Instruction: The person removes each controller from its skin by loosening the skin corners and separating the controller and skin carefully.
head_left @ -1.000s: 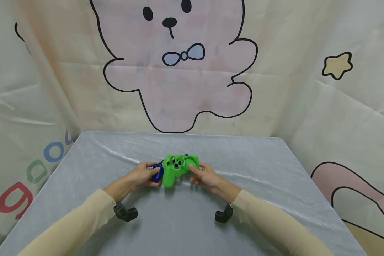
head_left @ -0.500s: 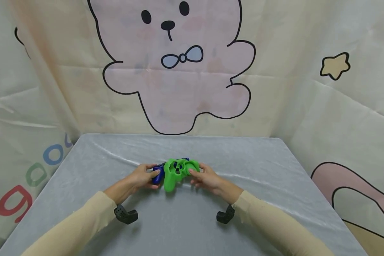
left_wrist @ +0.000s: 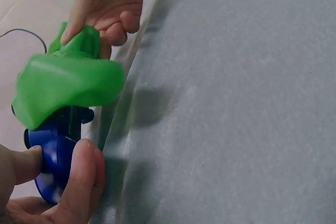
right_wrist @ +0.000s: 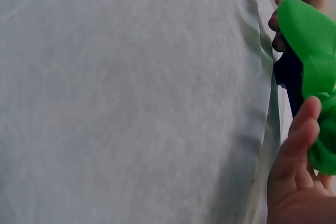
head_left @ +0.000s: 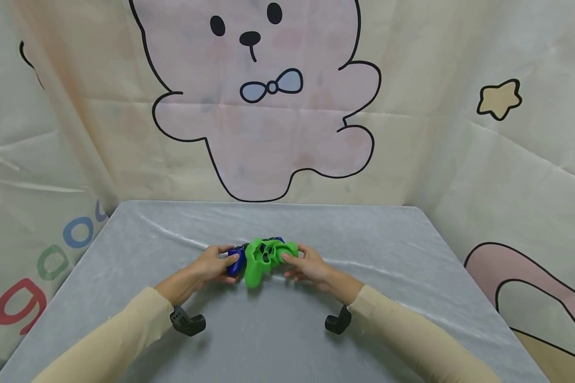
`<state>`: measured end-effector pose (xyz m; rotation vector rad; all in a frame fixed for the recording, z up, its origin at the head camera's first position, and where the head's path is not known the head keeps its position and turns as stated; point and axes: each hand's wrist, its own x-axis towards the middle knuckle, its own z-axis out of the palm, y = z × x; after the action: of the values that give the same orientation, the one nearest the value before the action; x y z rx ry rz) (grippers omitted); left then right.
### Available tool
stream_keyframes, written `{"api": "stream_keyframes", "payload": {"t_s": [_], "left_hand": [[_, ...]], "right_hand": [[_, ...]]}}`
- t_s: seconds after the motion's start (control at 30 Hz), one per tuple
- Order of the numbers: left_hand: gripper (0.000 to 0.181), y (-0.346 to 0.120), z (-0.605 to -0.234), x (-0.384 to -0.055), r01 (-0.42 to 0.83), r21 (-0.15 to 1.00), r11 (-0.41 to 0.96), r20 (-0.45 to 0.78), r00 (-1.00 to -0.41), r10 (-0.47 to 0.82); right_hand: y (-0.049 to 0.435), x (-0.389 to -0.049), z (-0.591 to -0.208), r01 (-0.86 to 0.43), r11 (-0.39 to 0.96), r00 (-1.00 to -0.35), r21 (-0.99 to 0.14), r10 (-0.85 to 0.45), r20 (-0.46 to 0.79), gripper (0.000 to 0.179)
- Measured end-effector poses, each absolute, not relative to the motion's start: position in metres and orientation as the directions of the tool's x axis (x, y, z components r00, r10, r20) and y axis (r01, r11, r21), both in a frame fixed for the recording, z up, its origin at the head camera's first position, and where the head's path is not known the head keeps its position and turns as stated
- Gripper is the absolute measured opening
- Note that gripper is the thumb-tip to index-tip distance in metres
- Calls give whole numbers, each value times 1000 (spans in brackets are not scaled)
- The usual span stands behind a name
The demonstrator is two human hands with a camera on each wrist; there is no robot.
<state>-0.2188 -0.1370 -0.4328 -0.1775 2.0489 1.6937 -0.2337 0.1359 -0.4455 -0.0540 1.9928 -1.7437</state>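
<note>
A blue game controller (head_left: 236, 263) is held up over the table, its left grip in my left hand (head_left: 209, 265), thumb on top and fingers beneath. A soft green silicone controller cover (head_left: 255, 266) lies partly over the controller's middle and right side. Its right end is pinched by my right hand (head_left: 311, 267), between thumb and fingers. The cover's left grip sleeve hangs loose in front of the controller. In the left wrist view the green cover (left_wrist: 73, 80) is bunched at the right hand, with the blue grip (left_wrist: 55, 163) bare below. The controller's right grip is hidden by the cover.
A grey cloth covers the table (head_left: 278, 340), with shallow wrinkles near the back. Printed curtains (head_left: 287, 143) stand right behind the table and along both sides. Each wrist wears a black camera mount (head_left: 188, 321).
Controller and cover have come slightly lower in the head view, which also shifted a little. The cover is more bunched and stretched toward my right hand. Both hands keep their hold.
</note>
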Motion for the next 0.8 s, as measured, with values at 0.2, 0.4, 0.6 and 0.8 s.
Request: {"api": "stream_keyframes", "payload": {"t_s": [0.2,0.4,0.6,0.8], "left_hand": [[60,-137,-430,-219,-369,890,269,-423,-887,183],[60,-136,-429,-220,-377,886,268,-430,-886,175],[59,-137,-431,-219,-372,892,258,-423,-888,182],[59,-134,-430,-220,-388,884,261,-437,-883,168]], "right_hand": [[139,-238,-443,219,211,-874,-953,-391,-288,38],[145,-242,-444,150,192,-840,-970,-492,-228,41],[149,-242,-444,101,215,-813,-971,-545,-205,50],[150,-244,-445,98,221,-819,-970,-537,-205,44]]}}
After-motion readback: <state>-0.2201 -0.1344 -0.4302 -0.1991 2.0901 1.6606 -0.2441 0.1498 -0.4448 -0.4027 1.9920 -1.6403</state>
